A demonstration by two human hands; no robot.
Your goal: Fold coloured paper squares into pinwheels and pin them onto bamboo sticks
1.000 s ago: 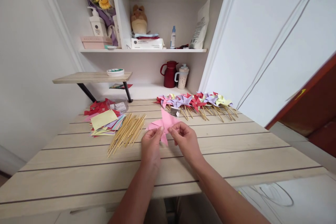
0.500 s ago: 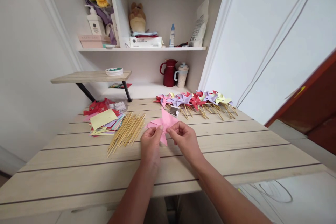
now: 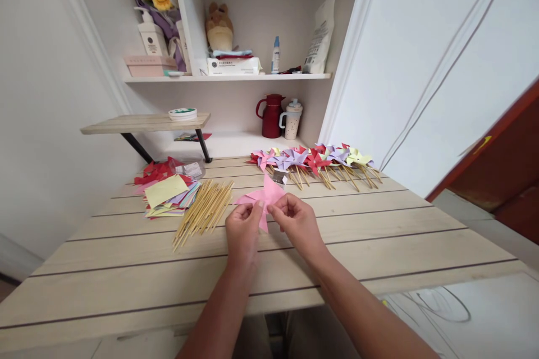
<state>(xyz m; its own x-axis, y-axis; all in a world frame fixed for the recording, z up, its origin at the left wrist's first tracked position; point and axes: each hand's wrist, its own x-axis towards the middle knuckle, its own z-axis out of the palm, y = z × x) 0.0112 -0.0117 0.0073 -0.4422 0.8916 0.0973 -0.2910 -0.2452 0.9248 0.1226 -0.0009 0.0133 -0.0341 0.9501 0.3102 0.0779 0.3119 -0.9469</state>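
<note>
Between my two hands, above the front half of the table, is a pink paper pinwheel (image 3: 265, 196) with its blades folded in. My left hand (image 3: 243, 227) pinches it from the left, thumb close to its middle. From the right, my right hand (image 3: 295, 219) has thumb and forefinger closed at the pinwheel's centre; whether a small pin is between them is too small to tell. A small clear box (image 3: 279, 177) with dark contents stands just behind the pinwheel. Wooden sticks (image 3: 204, 210) lie in a loose pile to the left of my left hand.
Stacked coloured paper (image 3: 168, 193) and red paper pieces (image 3: 155, 170) lie at the left by a plastic packet (image 3: 191, 169). Finished pinwheels on sticks (image 3: 315, 160) line the back right. Behind them stand a red jug (image 3: 272, 118) and a cup (image 3: 292, 120). A small raised shelf (image 3: 138, 123) is back left.
Both hands keep their hold on the pink pinwheel. It has turned very slightly, its top blade tipping a little to the right.
</note>
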